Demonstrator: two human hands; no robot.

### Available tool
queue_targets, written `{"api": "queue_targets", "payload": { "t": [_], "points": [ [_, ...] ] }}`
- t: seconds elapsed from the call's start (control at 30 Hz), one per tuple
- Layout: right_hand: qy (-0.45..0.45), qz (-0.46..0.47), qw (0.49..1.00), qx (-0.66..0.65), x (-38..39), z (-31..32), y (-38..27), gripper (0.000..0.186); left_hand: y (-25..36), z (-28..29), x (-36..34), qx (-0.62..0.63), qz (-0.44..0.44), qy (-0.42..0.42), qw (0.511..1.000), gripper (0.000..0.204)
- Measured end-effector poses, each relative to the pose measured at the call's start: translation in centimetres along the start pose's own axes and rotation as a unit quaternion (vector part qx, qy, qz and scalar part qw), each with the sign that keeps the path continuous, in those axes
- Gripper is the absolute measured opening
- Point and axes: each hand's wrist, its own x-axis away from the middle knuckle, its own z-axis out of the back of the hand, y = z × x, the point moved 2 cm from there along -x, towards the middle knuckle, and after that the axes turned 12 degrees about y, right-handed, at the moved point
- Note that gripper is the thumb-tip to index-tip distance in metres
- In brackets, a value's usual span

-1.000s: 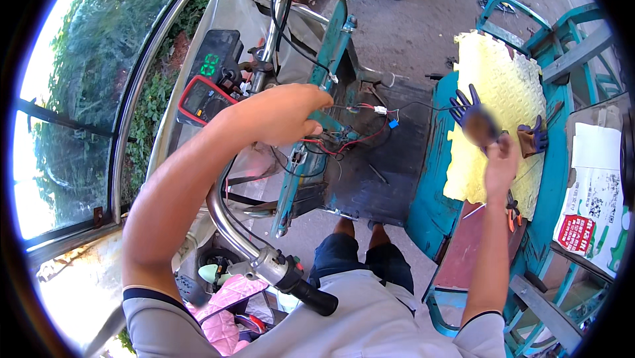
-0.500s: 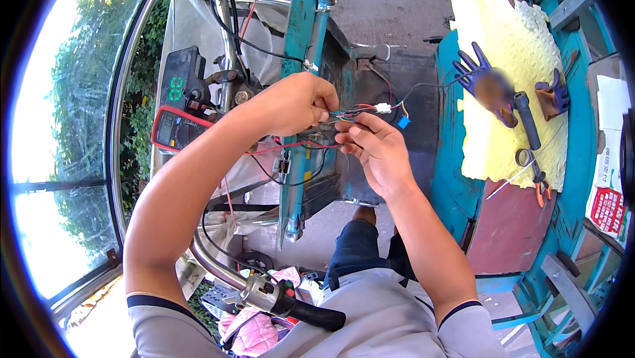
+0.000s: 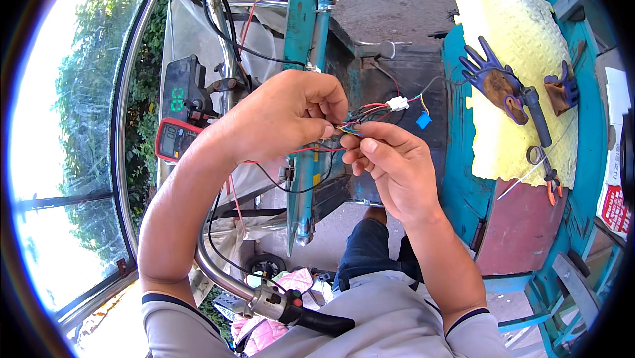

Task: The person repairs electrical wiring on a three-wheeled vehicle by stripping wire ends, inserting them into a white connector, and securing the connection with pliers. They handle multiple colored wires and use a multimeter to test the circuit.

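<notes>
A bundle of thin coloured wires (image 3: 362, 115) runs between my hands in front of the teal metal panel. My left hand (image 3: 305, 108) pinches wire ends, with its thumb and fingers together. Close beside it, my right hand (image 3: 393, 159) holds thin wires between thumb and forefinger; its other fingers curl under. The exact strands in each grip are too small to make out. Past my fingertips a white plug connector (image 3: 397, 103) and a blue connector (image 3: 423, 119) hang on their leads. A red wire (image 3: 305, 150) passes below my hands.
Left are a red multimeter (image 3: 176, 140), a display unit (image 3: 183, 87) with green digits and handlebars with a black grip (image 3: 324, 321). A yellow foam mat (image 3: 489, 153) on the teal bench at right carries gloves (image 3: 496, 83), a dark flashlight (image 3: 537, 117) and orange-handled pliers (image 3: 553, 183).
My view has shifted slightly, so the surroundings sit a little differently. Both hands keep their pinch on the wires, with fingertips still close together.
</notes>
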Motion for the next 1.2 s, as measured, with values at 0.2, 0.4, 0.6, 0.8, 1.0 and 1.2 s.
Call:
{"api": "queue_targets", "payload": {
  "t": [0.2, 0.4, 0.6, 0.8, 1.0, 1.2],
  "points": [
    [0.018, 0.007, 0.999, 0.046, 0.1, -0.4, -0.1, 0.024, -0.1, 0.2, -0.1, -0.002, 0.001, -0.003, 1.000, 0.013],
    [0.016, -0.044, 0.999, 0.003, -0.4, -0.2, 0.3, 0.019, 0.0, 0.3, -0.1, 0.016, -0.006, -0.005, 1.000, 0.010],
    [-0.025, -0.116, 0.992, -0.048, -1.0, -0.2, 1.3, 0.010, -0.1, 0.5, -0.2, 0.071, -0.014, -0.013, 0.997, 0.009],
    [0.012, -0.031, 0.998, 0.051, 0.0, -1.3, 0.8, 0.019, -0.2, 0.8, -0.1, 0.101, -0.021, -0.016, 0.995, 0.012],
    [0.045, 0.052, 0.995, 0.077, 0.3, -1.5, -0.7, 0.020, 0.0, 0.8, 0.0, 0.069, -0.019, -0.017, 0.997, 0.014],
    [0.040, 0.000, 0.998, 0.054, -0.4, -1.4, -0.1, 0.014, 0.0, 0.7, 0.0, 0.072, -0.010, -0.028, 0.997, 0.015]
  ]
}}
